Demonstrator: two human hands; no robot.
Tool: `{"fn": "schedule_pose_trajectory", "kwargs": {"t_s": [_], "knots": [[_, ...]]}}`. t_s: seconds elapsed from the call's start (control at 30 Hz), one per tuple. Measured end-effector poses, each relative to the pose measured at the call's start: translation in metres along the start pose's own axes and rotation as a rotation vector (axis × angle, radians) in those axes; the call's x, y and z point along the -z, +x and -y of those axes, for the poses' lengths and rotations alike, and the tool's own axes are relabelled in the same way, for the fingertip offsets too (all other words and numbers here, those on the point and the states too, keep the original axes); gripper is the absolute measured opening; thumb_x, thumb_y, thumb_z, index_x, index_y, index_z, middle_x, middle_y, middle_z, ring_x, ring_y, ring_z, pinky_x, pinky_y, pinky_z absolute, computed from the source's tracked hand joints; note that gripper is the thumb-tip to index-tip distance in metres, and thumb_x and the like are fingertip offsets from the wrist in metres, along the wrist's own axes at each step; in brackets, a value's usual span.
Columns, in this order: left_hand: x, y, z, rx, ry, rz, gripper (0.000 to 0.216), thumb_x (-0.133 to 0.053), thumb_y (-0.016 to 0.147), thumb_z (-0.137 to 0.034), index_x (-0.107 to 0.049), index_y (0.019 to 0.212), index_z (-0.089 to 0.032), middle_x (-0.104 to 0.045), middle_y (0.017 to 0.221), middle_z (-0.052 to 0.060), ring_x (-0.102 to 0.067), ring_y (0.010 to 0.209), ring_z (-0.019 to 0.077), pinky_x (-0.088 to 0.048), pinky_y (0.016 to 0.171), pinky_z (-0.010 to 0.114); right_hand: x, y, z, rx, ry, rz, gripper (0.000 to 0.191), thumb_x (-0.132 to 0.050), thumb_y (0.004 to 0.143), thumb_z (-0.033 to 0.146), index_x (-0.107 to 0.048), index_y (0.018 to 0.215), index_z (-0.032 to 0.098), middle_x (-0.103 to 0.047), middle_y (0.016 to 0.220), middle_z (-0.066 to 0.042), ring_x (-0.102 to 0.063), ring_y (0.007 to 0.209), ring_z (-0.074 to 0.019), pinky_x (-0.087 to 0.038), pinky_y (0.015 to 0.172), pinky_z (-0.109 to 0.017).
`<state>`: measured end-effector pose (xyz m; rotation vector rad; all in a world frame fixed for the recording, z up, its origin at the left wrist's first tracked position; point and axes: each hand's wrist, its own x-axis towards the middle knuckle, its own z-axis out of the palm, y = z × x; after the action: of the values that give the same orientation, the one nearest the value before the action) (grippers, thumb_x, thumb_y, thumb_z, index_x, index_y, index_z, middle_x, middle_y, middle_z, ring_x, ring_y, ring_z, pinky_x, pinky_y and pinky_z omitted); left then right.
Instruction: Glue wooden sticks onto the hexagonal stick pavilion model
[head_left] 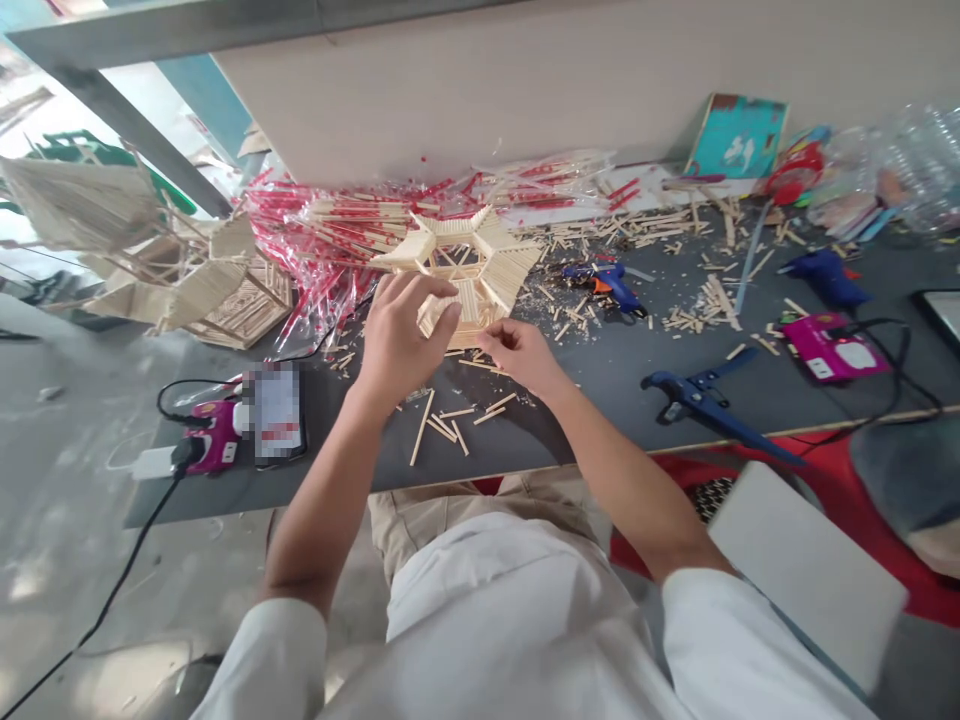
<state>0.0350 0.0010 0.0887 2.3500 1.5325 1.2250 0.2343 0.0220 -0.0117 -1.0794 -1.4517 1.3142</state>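
A dark grey table (600,440) carries a stick roof model (480,250). Red-and-clear wrappers (330,240) lie behind and left of the model, and loose sticks (450,425) lie in front of it. To its right sits a blue glue gun (611,283), with blue cutters (705,400) and a pink box (832,347) farther right. A phone (277,410) lies front-left.

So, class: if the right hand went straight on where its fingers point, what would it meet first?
Most likely the near edge of the stick model, right at the fingertips of the right hand; depth is unclear.
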Motion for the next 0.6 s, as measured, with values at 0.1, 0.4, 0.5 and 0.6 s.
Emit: {"fn": "schedule_pose_trajectory", "kwargs": {"t_s": [0.1,0.4,0.5,0.6], "knots": [[-0.011,0.017,0.013,-0.015,0.059,0.012,0.019,-0.064,0.096,-0.032,-0.071,0.112,-0.024,-0.073,0.116,0.006,-0.06,0.117,0.0253,-0.046,0.109,0.044,0.0,0.0,-0.002,0.099,-0.104,-0.076,0.046,-0.074,0.088,0.065,-0.068,0.085,0.02,-0.053,0.063,0.004,-0.043,0.057,-0.0112,-0.033,0.055,-0.026],[-0.04,0.064,0.04,0.031,-0.04,0.36,0.041,-0.08,0.081,-0.05,-0.08,0.107,-0.017,-0.078,0.102,0.008,-0.068,0.093,0.0226,-0.05,0.088,0.036,-0.003,0.002,-0.008,0.22,-0.22,-0.177,0.034,-0.07,0.095,0.055,-0.07,0.097,0.021,-0.055,0.067,0.004,-0.047,0.061,-0.0133,-0.036,0.064,-0.028],[-0.039,0.072,0.044,0.082,-0.092,0.371,0.036,-0.081,0.077,-0.048,-0.083,0.096,-0.017,-0.078,0.086,0.006,-0.065,0.078,0.018,-0.048,0.075,0.032,-0.002,0.003,-0.008,0.241,-0.268,-0.174,0.031,-0.07,0.095,0.051,-0.07,0.096,0.021,-0.056,0.068,0.004,-0.048,0.061,-0.0133,-0.038,0.065,-0.027],[-0.038,0.077,0.047,0.087,-0.128,0.357,0.028,-0.081,0.077,-0.044,-0.084,0.085,-0.017,-0.071,0.07,0.003,-0.059,0.066,0.0148,-0.045,0.067,0.031,-0.002,0.003,-0.007,0.247,-0.284,-0.179,0.029,-0.07,0.096,0.05,-0.071,0.097,0.02,-0.058,0.07,0.004,-0.049,0.062,-0.0128,-0.04,0.066,-0.027]]}}
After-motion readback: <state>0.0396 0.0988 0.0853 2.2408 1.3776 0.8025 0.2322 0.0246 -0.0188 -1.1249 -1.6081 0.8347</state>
